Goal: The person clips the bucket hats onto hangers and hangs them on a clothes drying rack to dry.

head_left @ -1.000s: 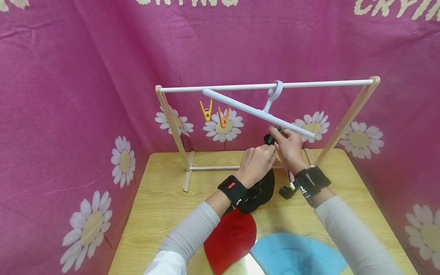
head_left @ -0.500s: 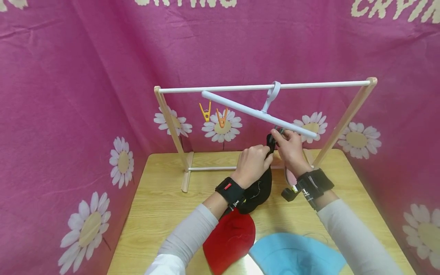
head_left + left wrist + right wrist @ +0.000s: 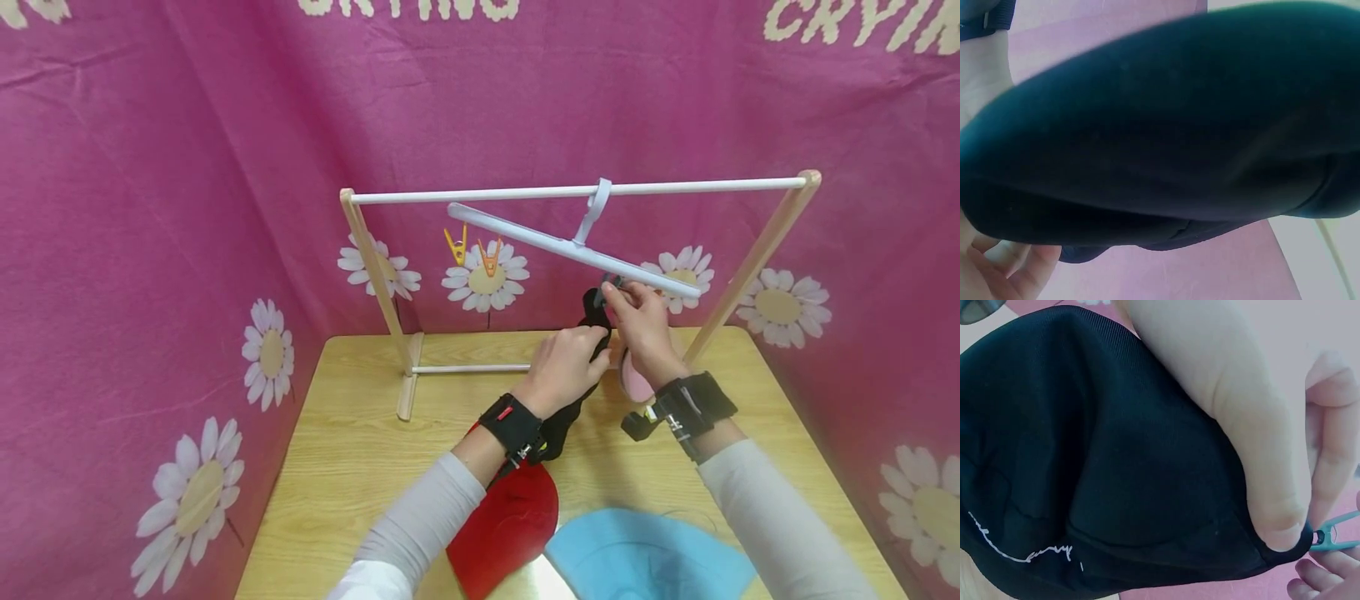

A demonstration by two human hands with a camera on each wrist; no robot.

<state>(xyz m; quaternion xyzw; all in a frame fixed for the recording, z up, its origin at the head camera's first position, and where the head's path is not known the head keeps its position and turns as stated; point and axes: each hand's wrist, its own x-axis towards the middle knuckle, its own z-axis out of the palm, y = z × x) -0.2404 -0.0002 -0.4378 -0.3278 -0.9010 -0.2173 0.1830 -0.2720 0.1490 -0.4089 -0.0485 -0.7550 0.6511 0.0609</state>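
Observation:
In the head view, my left hand (image 3: 562,371) grips a black cap (image 3: 564,429) by its edge, its crown hanging down below. White stitching runs across the black cap (image 3: 1022,556) in the right wrist view, where a thumb (image 3: 1279,512) presses on its edge. My right hand (image 3: 643,329) pinches a teal clothespin (image 3: 1330,536) right at that edge's tip. Just above the hands, a white hanger (image 3: 577,247) hangs slanted from the rack's top rod. The cap (image 3: 1166,125) fills most of the left wrist view and hides much of what lies behind it.
A wooden rack with a white rod (image 3: 480,196) stands at the table's back. A yellow clothespin (image 3: 457,247) and an orange clothespin (image 3: 490,260) hang at the hanger's left. A red cap (image 3: 506,521), a light-blue cloth hat (image 3: 645,554) and a pink item (image 3: 636,382) are nearby.
Both hands have shifted slightly right. The black cap has turned and looks narrower, with its upper end still at the right hand's clothespin. The hanger has swung a little.

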